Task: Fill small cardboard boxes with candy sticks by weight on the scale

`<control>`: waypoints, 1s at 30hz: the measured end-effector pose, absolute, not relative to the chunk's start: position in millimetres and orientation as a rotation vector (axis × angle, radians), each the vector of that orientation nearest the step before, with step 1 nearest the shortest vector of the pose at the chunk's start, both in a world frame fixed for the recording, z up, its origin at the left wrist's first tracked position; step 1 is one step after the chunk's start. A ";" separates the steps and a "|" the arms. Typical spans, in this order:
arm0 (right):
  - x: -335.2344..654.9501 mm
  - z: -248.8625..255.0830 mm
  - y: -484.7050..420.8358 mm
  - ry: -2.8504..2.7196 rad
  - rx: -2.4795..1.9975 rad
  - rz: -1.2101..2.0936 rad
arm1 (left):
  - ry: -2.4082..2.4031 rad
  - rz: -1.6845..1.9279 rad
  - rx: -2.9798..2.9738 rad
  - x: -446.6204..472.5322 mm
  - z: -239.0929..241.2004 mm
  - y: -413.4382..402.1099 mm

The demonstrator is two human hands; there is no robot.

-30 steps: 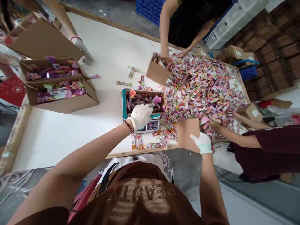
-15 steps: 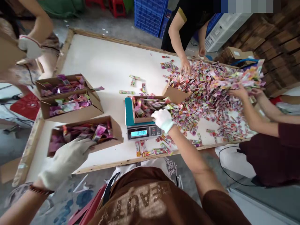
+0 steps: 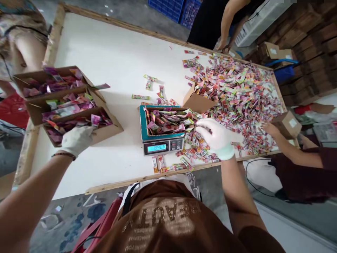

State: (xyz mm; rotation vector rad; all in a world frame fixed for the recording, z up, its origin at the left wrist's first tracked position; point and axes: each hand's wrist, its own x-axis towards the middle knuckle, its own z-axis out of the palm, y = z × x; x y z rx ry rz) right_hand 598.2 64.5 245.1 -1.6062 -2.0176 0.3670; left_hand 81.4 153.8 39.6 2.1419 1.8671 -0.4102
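Observation:
My left hand (image 3: 77, 138), in a white glove, grips the near wall of an open cardboard box (image 3: 106, 131) of small wrapped sachets. This box stands against two similar filled boxes (image 3: 34, 109) at the table's left. In the middle, a digital scale (image 3: 163, 147) with a lit blue display bears another open box (image 3: 165, 133) full of sachets. Just right of that box my right hand (image 3: 217, 138), also gloved, hovers over loose sachets (image 3: 196, 144) with fingers apart and nothing visible in them.
A big heap of sachets (image 3: 242, 91) covers the right of the white table (image 3: 105, 45), which has a wooden rim. An open carton (image 3: 198, 102) lies at the heap's edge. Co-workers stand at the far side and right; one handles a box (image 3: 286, 124). Blue crates (image 3: 168, 8) stand behind.
My left hand has pushed its box back against the other two. My right hand has left the box on the scale and moved right. The scale's reading has changed.

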 end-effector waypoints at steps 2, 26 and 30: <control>612.7 245.4 51.9 -1.848 -1.719 0.348 | 1.903 -0.430 2.122 75.7 43.0 185.0; 513.6 196.4 162.3 -2.627 -2.004 0.282 | 1.642 -0.004 1.635 251.1 -16.2 -45.7; 537.6 216.2 147.2 -2.407 -1.835 0.437 | 1.525 0.078 1.641 290.9 -17.6 -39.4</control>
